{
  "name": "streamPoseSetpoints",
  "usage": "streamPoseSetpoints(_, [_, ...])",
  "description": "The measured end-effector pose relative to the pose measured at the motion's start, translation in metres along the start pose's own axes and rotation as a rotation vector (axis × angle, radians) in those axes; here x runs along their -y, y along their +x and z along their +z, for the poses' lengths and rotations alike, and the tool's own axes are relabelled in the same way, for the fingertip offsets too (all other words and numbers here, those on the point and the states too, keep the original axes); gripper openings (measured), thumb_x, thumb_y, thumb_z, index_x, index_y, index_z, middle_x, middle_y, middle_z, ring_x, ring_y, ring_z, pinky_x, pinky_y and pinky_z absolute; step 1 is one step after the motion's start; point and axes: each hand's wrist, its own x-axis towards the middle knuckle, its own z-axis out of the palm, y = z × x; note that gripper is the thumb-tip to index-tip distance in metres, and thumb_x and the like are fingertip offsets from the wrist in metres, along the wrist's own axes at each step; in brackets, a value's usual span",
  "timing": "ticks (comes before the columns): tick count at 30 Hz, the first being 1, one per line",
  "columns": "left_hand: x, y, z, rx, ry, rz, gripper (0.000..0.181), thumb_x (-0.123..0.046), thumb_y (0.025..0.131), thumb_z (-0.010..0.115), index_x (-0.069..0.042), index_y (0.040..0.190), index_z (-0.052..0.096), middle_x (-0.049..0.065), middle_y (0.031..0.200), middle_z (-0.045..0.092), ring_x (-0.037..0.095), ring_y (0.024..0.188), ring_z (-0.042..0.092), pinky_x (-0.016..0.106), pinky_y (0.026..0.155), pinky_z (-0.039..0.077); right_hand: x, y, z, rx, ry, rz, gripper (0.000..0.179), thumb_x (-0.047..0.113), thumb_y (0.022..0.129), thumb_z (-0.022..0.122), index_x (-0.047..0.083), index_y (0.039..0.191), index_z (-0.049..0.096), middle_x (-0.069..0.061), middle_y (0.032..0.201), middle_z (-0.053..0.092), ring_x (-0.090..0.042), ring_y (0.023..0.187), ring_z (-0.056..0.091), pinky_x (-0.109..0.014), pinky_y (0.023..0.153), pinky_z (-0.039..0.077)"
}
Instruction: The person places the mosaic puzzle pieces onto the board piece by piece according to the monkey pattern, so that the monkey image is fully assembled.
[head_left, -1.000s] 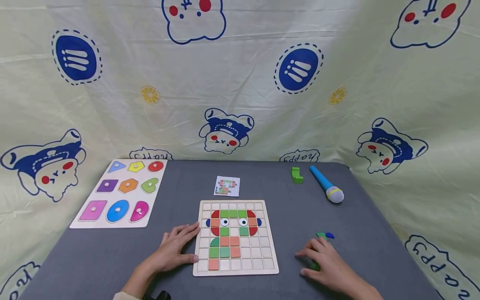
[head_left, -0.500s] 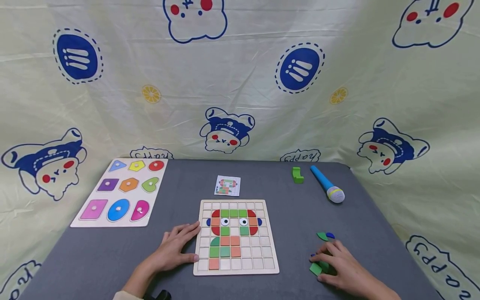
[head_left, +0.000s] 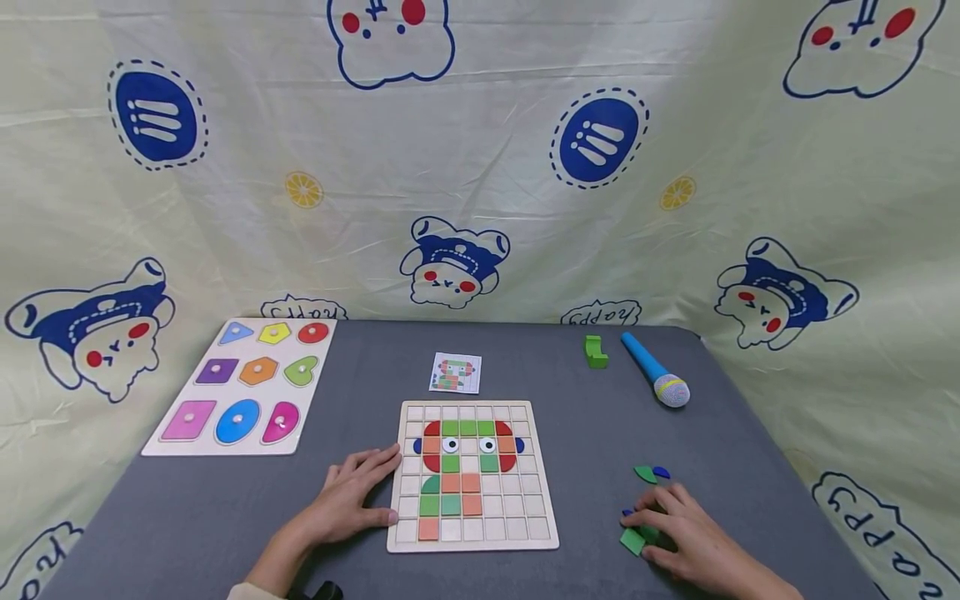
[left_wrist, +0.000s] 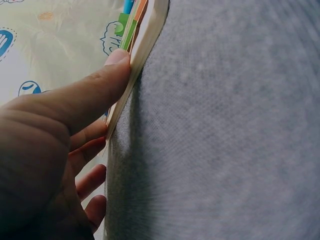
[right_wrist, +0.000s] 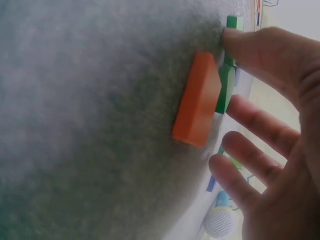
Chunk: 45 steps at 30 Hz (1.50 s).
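At the left edge of a wooden grid board (head_left: 517,517), my left hand (head_left: 348,492) rests with fingers extended; in the left wrist view its thumb (left_wrist: 100,82) lies along the board's rim. Coloured tiles fill part of the grid: red, green, orange and blue, with two eye tiles near the top. My right hand (head_left: 686,533) is over loose pieces to the right of the board. Its thumb (right_wrist: 255,45) touches a green block (right_wrist: 235,22), while the other fingers are spread. Another green piece (right_wrist: 226,90) and an orange block (right_wrist: 197,102) lie under this hand.
A printed pattern card (head_left: 455,372) lies behind the board. To the far left is a white shape puzzle (head_left: 281,429). Back right are a green block (head_left: 595,352) and a toy microphone (head_left: 654,367). A green piece (head_left: 644,473) and a blue piece (head_left: 661,472) lie beyond my right hand.
My right hand has moved right over the loose pieces, uncovering a green square and the green piece behind it. It has barely moved in the last half second. My left hand stays put.
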Motion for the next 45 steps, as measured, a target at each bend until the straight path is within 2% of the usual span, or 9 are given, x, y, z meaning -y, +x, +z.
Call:
streamPoseSetpoints(7, [-0.001, 0.001, -0.001, 0.0, 0.004, -0.001, 0.082, -0.05, 0.075, 0.073, -0.015, 0.143, 0.042, 0.001, 0.152, 0.037, 0.031, 0.134, 0.032, 0.042, 0.085, 0.028, 0.0, -0.001, 0.002, -0.068, -0.01, -0.028, 0.034, 0.028, 0.076, 0.076, 0.045, 0.104, 0.063, 0.02, 0.104, 0.048, -0.003, 0.097, 0.035, -0.027, 0.073, 0.042])
streamPoseSetpoints(16, [-0.001, 0.001, -0.002, 0.008, 0.006, -0.006, 0.083, -0.051, 0.075, 0.072, -0.015, 0.143, 0.042, 0.001, 0.152, 0.037, 0.031, 0.134, 0.032, 0.042, 0.085, 0.028, 0.012, 0.004, 0.007, -0.144, 0.0, -0.07, 0.022, 0.04, 0.08, 0.071, 0.042, 0.1, 0.063, 0.022, 0.1, 0.047, -0.001, 0.094, 0.035, -0.028, 0.072, 0.043])
streamPoseSetpoints(21, [0.0, 0.0, 0.0, 0.002, 0.006, -0.006, 0.082, -0.052, 0.075, 0.071, -0.016, 0.143, 0.042, 0.001, 0.152, 0.037, 0.03, 0.134, 0.032, 0.041, 0.085, 0.028, 0.035, 0.019, 0.013, -0.233, -0.005, -0.103, 0.024, 0.039, 0.077, 0.074, 0.041, 0.099, 0.064, 0.022, 0.098, 0.048, 0.001, 0.091, 0.037, -0.03, 0.074, 0.044])
streamPoseSetpoints(26, [0.0, 0.0, 0.0, 0.006, 0.007, 0.001, 0.082, -0.052, 0.076, 0.071, -0.016, 0.143, 0.042, 0.001, 0.152, 0.037, 0.031, 0.134, 0.032, 0.041, 0.084, 0.027, 0.066, 0.039, 0.018, -0.266, 0.024, -0.135, 0.023, 0.04, 0.076, 0.075, 0.039, 0.097, 0.064, 0.022, 0.097, 0.049, 0.002, 0.091, 0.037, -0.029, 0.075, 0.044])
streamPoseSetpoints(37, [-0.001, 0.0, -0.001, 0.008, 0.005, -0.004, 0.082, -0.05, 0.075, 0.072, -0.015, 0.143, 0.042, 0.002, 0.152, 0.037, 0.032, 0.134, 0.032, 0.041, 0.084, 0.027, 0.132, 0.083, 0.025, -0.197, 0.025, -0.175, 0.023, 0.046, 0.077, 0.073, 0.031, 0.093, 0.068, 0.015, 0.093, 0.051, -0.003, 0.092, 0.039, -0.03, 0.078, 0.041])
streamPoseSetpoints(41, [-0.002, 0.0, -0.001, 0.007, 0.002, -0.008, 0.082, -0.05, 0.075, 0.072, -0.015, 0.143, 0.042, 0.002, 0.152, 0.037, 0.032, 0.134, 0.032, 0.041, 0.084, 0.027, 0.15, 0.096, 0.03, -0.207, -0.001, -0.211, 0.025, 0.046, 0.076, 0.073, 0.028, 0.093, 0.068, 0.012, 0.093, 0.052, -0.006, 0.093, 0.041, -0.032, 0.083, 0.042])
streamPoseSetpoints(45, [-0.002, 0.0, -0.001, 0.01, -0.003, -0.016, 0.082, -0.051, 0.075, 0.072, -0.016, 0.143, 0.042, 0.001, 0.152, 0.036, 0.031, 0.134, 0.031, 0.041, 0.084, 0.027, 0.163, 0.105, 0.034, -0.237, -0.015, -0.242, 0.025, 0.043, 0.075, 0.075, 0.027, 0.092, 0.069, 0.011, 0.091, 0.053, -0.007, 0.091, 0.041, -0.029, 0.08, 0.041])
